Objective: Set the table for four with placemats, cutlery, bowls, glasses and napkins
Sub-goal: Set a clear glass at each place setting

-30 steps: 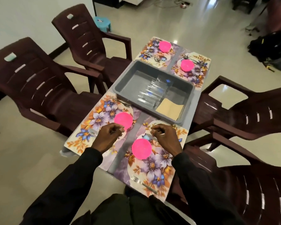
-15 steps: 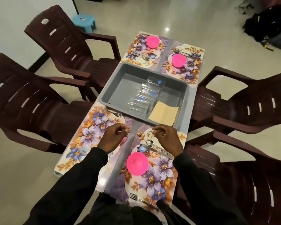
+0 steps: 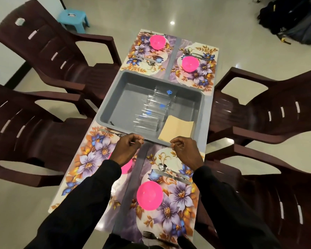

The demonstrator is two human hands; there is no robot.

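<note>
Four floral placemats lie on the table, each with a pink bowl: near right (image 3: 149, 194), near left (image 3: 127, 168) half hidden under my left wrist, far left (image 3: 157, 42), far right (image 3: 189, 64). A grey tub (image 3: 113, 97) in the middle holds several clear glasses (image 3: 151, 112) lying on their sides and tan napkins (image 3: 177, 130). My left hand (image 3: 127, 149) and right hand (image 3: 184, 150) hover at the tub's near rim with fingers curled, nothing visible in them. A spoon and knife (image 3: 171, 174) lie on the near right placemat (image 3: 180, 198), with a fork (image 3: 151, 236) at its near end.
Four dark brown plastic chairs surround the table, two on the left (image 3: 48, 56) and two on the right (image 3: 276, 112). A blue stool (image 3: 74, 18) stands at the back left. Dark bags (image 3: 291, 24) lie on the floor at the back right. A fork (image 3: 113, 133) lies on the near left placemat.
Both hands have moved forward from over the near bowls to the tub's near rim. The view has tipped further down over the table.
</note>
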